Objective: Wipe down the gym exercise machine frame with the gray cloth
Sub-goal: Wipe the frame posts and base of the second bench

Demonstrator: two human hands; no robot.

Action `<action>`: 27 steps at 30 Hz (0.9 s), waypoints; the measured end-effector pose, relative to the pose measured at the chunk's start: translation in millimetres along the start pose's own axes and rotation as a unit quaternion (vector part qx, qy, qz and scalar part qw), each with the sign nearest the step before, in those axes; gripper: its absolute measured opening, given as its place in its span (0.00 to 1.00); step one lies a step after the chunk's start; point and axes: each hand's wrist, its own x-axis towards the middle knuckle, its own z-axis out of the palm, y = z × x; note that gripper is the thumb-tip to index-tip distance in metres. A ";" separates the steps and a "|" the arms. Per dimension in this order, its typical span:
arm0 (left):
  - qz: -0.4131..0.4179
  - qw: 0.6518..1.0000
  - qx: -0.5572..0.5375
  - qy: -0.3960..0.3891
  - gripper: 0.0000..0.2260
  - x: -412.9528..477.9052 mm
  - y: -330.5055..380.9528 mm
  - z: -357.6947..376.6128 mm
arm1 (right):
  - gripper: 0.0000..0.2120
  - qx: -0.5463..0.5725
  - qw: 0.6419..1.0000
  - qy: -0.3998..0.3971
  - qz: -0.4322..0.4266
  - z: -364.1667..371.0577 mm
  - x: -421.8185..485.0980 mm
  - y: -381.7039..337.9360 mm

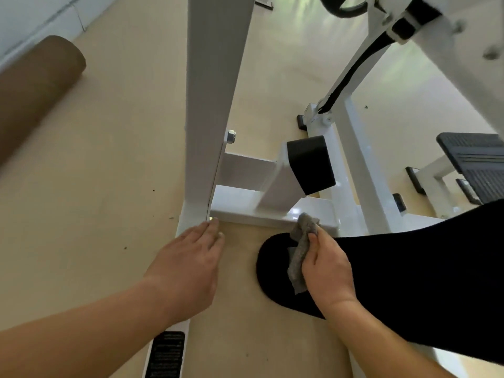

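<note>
The white machine frame (210, 105) rises as a tall upright post from a low base bar (240, 207) that runs to the right along the floor. My right hand (326, 264) grips the gray cloth (301, 249), whose top end touches the near right end of that base bar. My left hand (188, 263) lies flat with straight fingers on the frame's floor rail, its fingertips at the foot of the upright post.
My black-clad leg and foot (381, 271) lie on the beige floor under my right hand. A black pad (311, 163) sits on the frame behind the bar. A brown roll (35, 85) lies far left. A ribbed black footplate (477, 165) is at right.
</note>
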 end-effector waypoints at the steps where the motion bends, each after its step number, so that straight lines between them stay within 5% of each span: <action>1: 0.007 1.000 0.000 0.003 0.30 2.4 -3.0 -0.6 | 0.15 -0.013 0.999 0.030 0.010 -5.0 6.1 1.8; 3: 0.023 1.000 0.003 0.011 0.30 5.4 -10.4 -4.3 | 0.21 -0.064 0.997 0.044 -0.010 -7.7 19.9 1.5; 8: 0.097 0.989 0.093 0.059 0.26 3.6 -18.3 -0.8 | 0.26 -0.090 0.988 -0.123 0.000 29.1 60.9 -9.0; 13: 0.123 0.982 0.113 0.086 0.25 6.9 -24.2 6.6 | 0.24 -0.093 0.993 -0.069 -0.020 49.7 75.0 8.3; 23: 0.108 0.984 0.063 0.129 0.26 6.3 -24.4 13.1 | 0.35 -0.260 0.957 -0.114 -0.055 47.2 64.8 40.4; 27: 0.082 0.989 0.028 0.119 0.26 3.0 -24.5 11.6 | 0.37 -0.263 0.957 -0.120 0.022 33.2 72.4 54.7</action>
